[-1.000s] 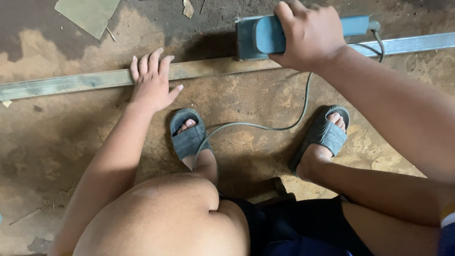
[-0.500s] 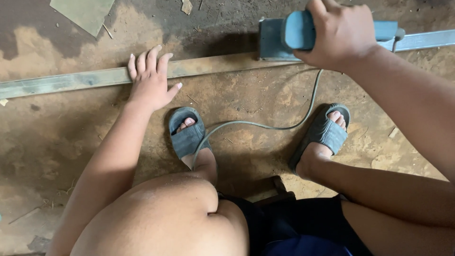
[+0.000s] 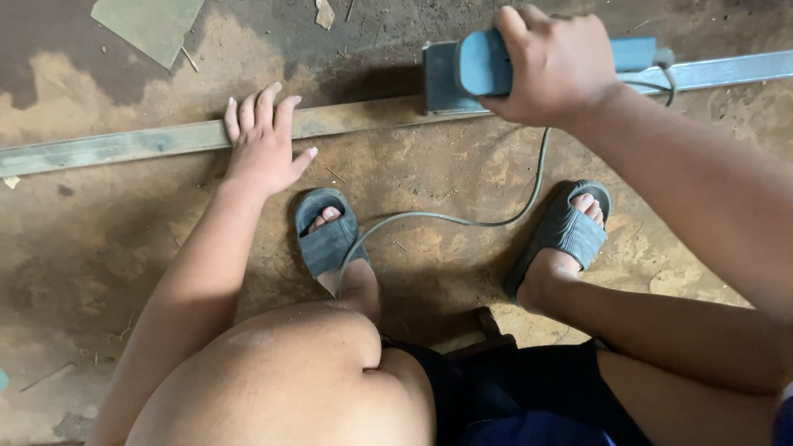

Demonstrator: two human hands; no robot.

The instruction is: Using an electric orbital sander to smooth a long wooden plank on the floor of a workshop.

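A long grey-green wooden strip (image 3: 124,145) lies across the dusty floor from left to right. My left hand (image 3: 263,140) presses flat on it, fingers spread forward. My right hand (image 3: 557,62) grips the handle of a blue electric sander (image 3: 462,70) that sits on the strip at upper centre. A grey power cord (image 3: 462,219) curves from the tool down between my feet.
My feet in grey slide sandals (image 3: 326,235) (image 3: 566,231) rest on the brown sawdust-covered floor (image 3: 91,248). A flat greenish offcut (image 3: 153,25) lies at the top left, and a small wood chip (image 3: 325,12) lies near the top centre. My bare knee fills the bottom.
The sander, in my right hand, slid right along the strip and has now come back left. My left hand stays pressed on the strip.
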